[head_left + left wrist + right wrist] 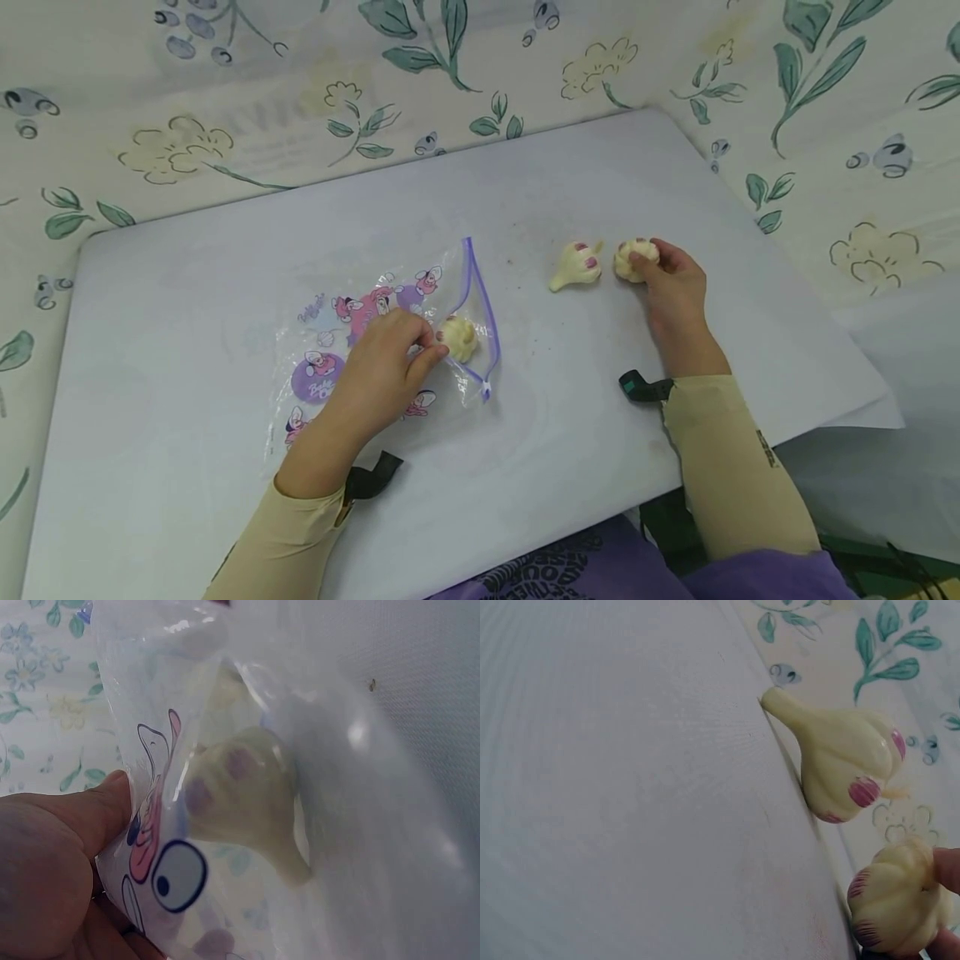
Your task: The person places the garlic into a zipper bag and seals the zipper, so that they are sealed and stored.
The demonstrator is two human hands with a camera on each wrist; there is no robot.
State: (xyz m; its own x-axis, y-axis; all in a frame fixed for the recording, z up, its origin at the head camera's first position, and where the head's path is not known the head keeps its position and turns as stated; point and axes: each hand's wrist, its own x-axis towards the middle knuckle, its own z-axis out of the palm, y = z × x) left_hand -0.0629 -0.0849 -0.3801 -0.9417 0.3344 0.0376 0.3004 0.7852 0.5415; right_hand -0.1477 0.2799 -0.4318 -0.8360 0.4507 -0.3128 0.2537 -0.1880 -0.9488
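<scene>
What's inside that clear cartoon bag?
One garlic bulb shows through the plastic bag, held by the left hand. The hand and prints hide the rest.

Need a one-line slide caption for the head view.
Left hand pinches a bagged garlic; right hand grips another.

Cream garlic bulbs [576, 266] w/ purple streaks; clear bag [375, 350] w/ pink cartoon print, purple zip.

Glossy clear plastic bag [390, 333]; smooth, matt garlic bulbs [576, 267].
</scene>
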